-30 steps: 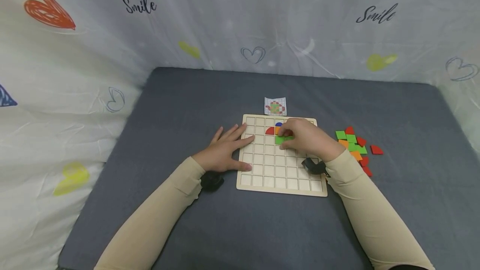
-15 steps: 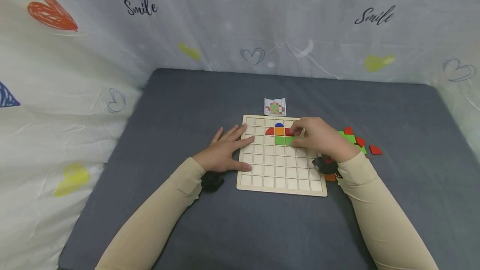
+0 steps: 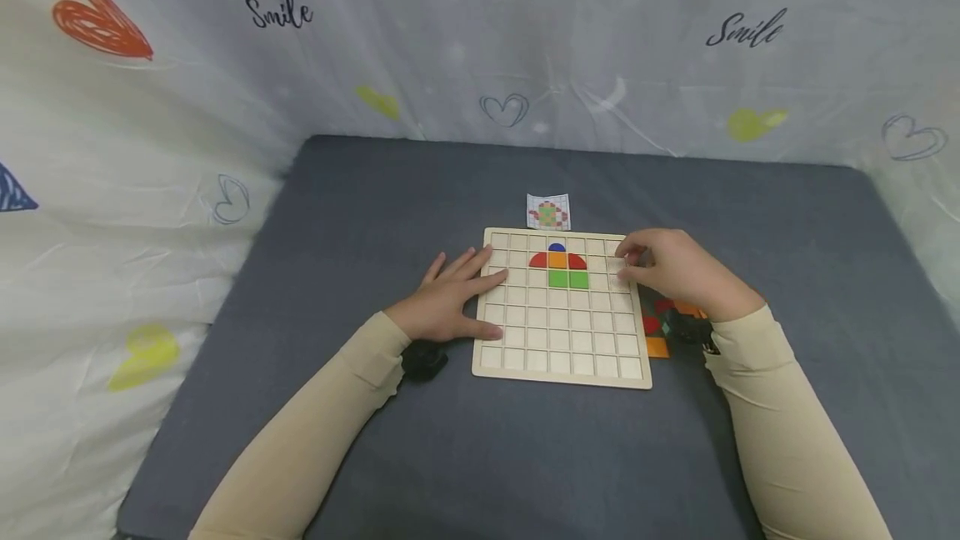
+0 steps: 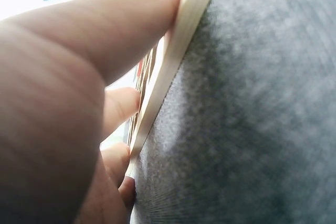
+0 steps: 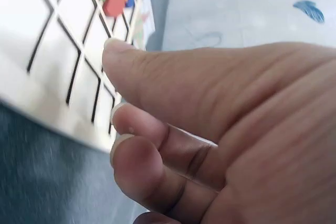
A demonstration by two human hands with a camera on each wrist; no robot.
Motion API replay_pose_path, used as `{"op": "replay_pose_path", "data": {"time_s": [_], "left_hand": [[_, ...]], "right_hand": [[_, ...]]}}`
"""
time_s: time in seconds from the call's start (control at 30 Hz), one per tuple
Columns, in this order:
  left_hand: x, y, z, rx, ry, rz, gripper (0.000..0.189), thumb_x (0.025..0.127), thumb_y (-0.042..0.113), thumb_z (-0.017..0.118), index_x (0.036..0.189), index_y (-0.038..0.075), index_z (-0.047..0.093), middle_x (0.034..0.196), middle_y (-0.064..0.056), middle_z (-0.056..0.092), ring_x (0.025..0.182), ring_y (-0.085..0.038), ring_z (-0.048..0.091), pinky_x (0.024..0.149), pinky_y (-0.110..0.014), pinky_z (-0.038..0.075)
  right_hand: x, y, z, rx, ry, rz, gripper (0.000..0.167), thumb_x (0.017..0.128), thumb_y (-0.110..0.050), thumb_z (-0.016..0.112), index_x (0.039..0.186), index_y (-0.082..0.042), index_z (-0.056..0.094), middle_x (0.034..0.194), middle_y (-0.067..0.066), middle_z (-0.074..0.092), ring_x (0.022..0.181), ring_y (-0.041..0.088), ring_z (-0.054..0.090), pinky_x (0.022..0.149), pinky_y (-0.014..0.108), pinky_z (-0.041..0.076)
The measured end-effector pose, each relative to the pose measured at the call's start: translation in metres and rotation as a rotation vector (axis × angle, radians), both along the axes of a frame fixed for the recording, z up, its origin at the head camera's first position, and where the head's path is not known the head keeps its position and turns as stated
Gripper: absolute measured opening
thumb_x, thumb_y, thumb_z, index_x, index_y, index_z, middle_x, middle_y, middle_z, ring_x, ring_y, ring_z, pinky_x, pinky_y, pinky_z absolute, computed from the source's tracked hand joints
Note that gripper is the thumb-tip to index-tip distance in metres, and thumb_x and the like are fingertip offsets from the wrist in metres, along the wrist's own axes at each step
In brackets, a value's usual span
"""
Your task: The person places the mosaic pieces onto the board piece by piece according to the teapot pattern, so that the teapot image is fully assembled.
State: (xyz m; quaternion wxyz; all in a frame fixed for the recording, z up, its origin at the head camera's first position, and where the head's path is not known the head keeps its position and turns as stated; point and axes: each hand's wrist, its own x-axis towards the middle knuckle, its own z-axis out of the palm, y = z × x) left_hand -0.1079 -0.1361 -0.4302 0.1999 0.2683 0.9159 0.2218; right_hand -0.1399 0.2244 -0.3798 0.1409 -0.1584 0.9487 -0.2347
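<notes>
Six pieces in, plenty of bare squares to go

Far left, we've got the left hand resting on the near-left side of the gridded board, fingers spread wide and gripping no piece. The board lies flat on the grey table.

Going across the pattern: a red piece, then an orange square with a blue piece directly above and a green square directly below. Next column, a second red piece over a second green square. Just past the far edge sits a small picture card; if that's our guide, we'd guess much of the figure is left to build, though it's too small to check square by square.

Right hand hangs over the right edge, fingers loosely curled with a narrow gap, nothing visible in them. Beyond, loose pieces lie partly hidden by the hand and sleeve, so we can't count them.
</notes>
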Motion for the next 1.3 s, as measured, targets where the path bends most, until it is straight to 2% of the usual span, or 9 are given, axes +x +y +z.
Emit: {"op": "replay_pose_path", "data": {"time_s": [0.2,0.4,0.57,0.67,0.8,0.9,1.07,1.3], "left_hand": [[0.000,0.000,0.001,0.007,-0.001,0.001,0.094,0.091,0.064,0.074,0.167,0.029,0.031,0.178,0.002,-0.002,0.164,-0.022,-0.006,0.128,-0.053,-0.015],[0.000,0.000,0.000,0.018,0.003,-0.004,0.095,0.090,0.063,0.075,0.167,0.028,0.032,0.178,0.001,-0.002,0.164,-0.022,-0.006,0.127,-0.054,-0.016],[0.000,0.000,0.001,0.020,0.000,-0.001,0.095,0.090,0.062,0.076,0.167,0.028,0.032,0.178,0.000,-0.001,0.164,-0.023,-0.005,0.127,-0.054,-0.016],[0.000,0.000,0.001,0.020,-0.002,0.000,0.095,0.090,0.063,0.076,0.167,0.028,0.032,0.178,0.000,-0.001,0.164,-0.023,-0.005,0.127,-0.054,-0.016],[0.000,0.001,0.002,0.024,0.000,-0.001,0.095,0.090,0.063,0.076,0.167,0.028,0.033,0.178,0.000,-0.001,0.164,-0.023,-0.005,0.127,-0.053,-0.016],[0.001,0.000,0.002,0.025,-0.002,-0.003,0.095,0.090,0.063,0.076,0.167,0.028,0.032,0.178,0.000,-0.001,0.164,-0.023,-0.005,0.127,-0.054,-0.016],[0.000,-0.001,0.002,0.033,-0.007,-0.009,0.095,0.091,0.063,0.075,0.167,0.028,0.031,0.178,0.000,-0.002,0.164,-0.022,-0.006,0.127,-0.054,-0.017],[0.000,0.000,0.002,0.034,-0.006,-0.012,0.095,0.091,0.063,0.075,0.167,0.028,0.031,0.178,0.000,-0.002,0.164,-0.022,-0.006,0.127,-0.054,-0.016]], "right_hand": [[0.001,0.019,0.003,0.012,-0.006,-0.059,0.030,0.096,-0.019,0.079,0.122,-0.004,0.073,0.109,0.013,0.070,0.077,0.021,0.060,0.066,0.036,0.051],[0.002,0.045,0.005,0.033,-0.022,-0.105,0.034,0.099,-0.022,0.075,0.128,-0.003,0.071,0.118,0.018,0.069,0.088,0.027,0.063,0.072,0.041,0.054],[0.000,0.062,0.004,0.053,-0.036,-0.116,0.038,0.100,-0.023,0.075,0.129,0.000,0.070,0.120,0.023,0.067,0.091,0.030,0.061,0.074,0.044,0.053],[-0.001,0.067,0.001,0.065,-0.050,-0.119,0.036,0.100,-0.019,0.073,0.130,0.002,0.070,0.122,0.026,0.066,0.093,0.032,0.060,0.076,0.044,0.052],[-0.002,0.071,-0.002,0.084,-0.056,-0.123,0.032,0.101,-0.008,0.066,0.130,0.004,0.069,0.127,0.032,0.062,0.092,0.036,0.059,0.068,0.043,0.051],[-0.003,0.072,-0.006,0.097,-0.050,-0.107,0.033,0.098,-0.005,0.065,0.129,0.006,0.070,0.129,0.034,0.058,0.098,0.040,0.058,0.071,0.048,0.052],[-0.004,0.070,-0.010,0.105,-0.027,-0.096,0.035,0.095,-0.008,0.074,0.127,0.007,0.072,0.127,0.031,0.058,0.106,0.044,0.058,0.087,0.059,0.051],[-0.005,0.065,-0.012,0.109,-0.001,-0.120,0.034,0.093,-0.011,0.077,0.121,0.009,0.074,0.121,0.030,0.065,0.105,0.042,0.061,0.089,0.059,0.053]]}}
